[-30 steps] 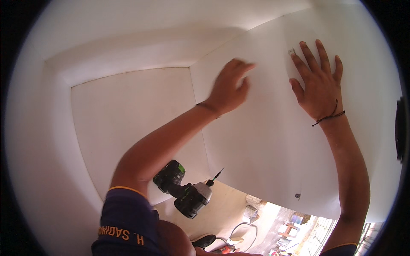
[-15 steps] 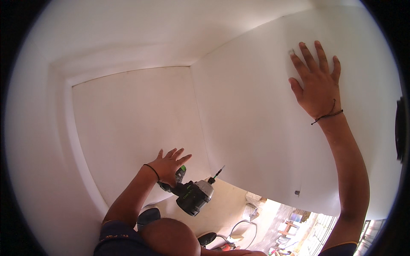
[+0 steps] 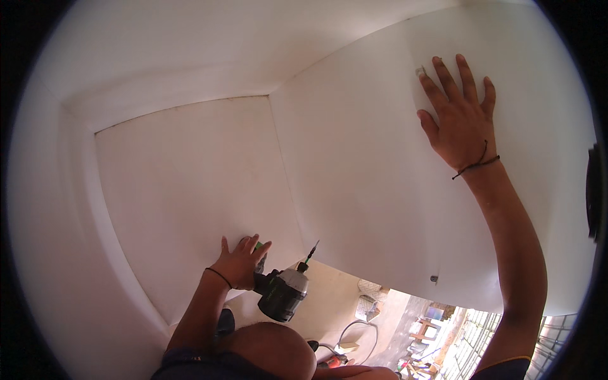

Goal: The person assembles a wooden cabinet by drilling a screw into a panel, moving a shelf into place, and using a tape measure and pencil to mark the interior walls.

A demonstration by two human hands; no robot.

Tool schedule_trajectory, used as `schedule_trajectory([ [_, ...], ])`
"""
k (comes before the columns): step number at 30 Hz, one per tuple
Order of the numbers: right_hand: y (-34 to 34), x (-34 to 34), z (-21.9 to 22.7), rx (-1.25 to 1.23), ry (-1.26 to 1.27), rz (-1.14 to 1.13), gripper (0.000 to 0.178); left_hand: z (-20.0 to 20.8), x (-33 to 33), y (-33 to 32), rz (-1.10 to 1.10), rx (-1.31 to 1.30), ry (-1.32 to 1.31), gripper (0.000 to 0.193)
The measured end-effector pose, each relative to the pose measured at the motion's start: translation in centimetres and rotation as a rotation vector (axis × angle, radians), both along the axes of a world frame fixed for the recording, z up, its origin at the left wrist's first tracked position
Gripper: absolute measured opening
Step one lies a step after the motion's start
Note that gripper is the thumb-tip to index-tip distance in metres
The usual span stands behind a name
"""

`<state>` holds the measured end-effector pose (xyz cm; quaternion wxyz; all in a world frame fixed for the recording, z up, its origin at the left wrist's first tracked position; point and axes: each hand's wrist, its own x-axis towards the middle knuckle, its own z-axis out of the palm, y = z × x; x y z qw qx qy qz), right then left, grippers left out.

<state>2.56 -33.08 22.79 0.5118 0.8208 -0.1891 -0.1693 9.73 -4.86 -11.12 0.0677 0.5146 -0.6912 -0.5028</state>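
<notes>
At the lower left my left hand (image 3: 239, 265) is around the handle of a black and grey cordless drill (image 3: 283, 296) with green accents. The fingers are partly spread over its base, against a white panel (image 3: 190, 171); the thumb is hidden. A slim bit points up and to the right from the chuck. My right hand (image 3: 459, 120) lies flat with fingers spread on the white panel to the right (image 3: 361, 177). Its index fingertip is at a small clear or pale fitting (image 3: 419, 71). Lower on this panel sits a small dark metal fitting (image 3: 434, 278).
White panels meet at a corner and close in the left and top. Below the right panel's edge are a tan floor (image 3: 329, 297), a looped cable (image 3: 377, 339), a red tool (image 3: 334, 361) and a wooden stool (image 3: 427, 329). What looks like a bare knee (image 3: 269, 351) fills the lower middle.
The whole view has shifted slightly. My left hand has come down a little and its fingers sit closer over the drill's base. My right hand stays flat on the same part of its panel.
</notes>
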Motion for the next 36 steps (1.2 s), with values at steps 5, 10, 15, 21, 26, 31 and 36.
schedule_trajectory([
  [5, 0.1, -0.2, 0.1, 0.002, -0.016, -0.008, 0.054, 0.2, -0.7, 0.3, -0.075, -0.014, 0.007, 0.114],
  [10, 0.0, 0.8, 0.2, 0.01, -0.034, 0.038, 0.054, 1.2, -2.1, 0.3, -0.037, -0.102, 0.124, 0.107],
  [15, 1.2, 1.5, 0.2, -0.041, 0.001, 0.016, 0.053, 0.8, -1.7, 0.7, 0.089, -0.195, 0.445, 0.08],
  [21, 0.4, 0.2, 0.2, -0.044, -0.008, -0.01, 0.053, 2.1, -0.1, -1.3, 0.412, -0.175, 0.816, 0.045],
  [26, 0.2, 0.2, -0.1, -0.027, -0.019, -0.031, 0.052, 2.3, 2.5, -2.8, 0.719, -0.366, 0.831, 0.045],
  [31, 0.2, 0.3, -0.2, -0.038, -0.035, -0.007, 0.05, 4.6, 7.6, -7.7, 0.96, -0.135, 1.221, 0.025],
  [36, 0.3, 0.7, -0.1, 0.009, -0.068, -0.022, 0.051, 12.4, 11.7, -15.9, 0.837, -0.347, 1.361, 0.021],
])
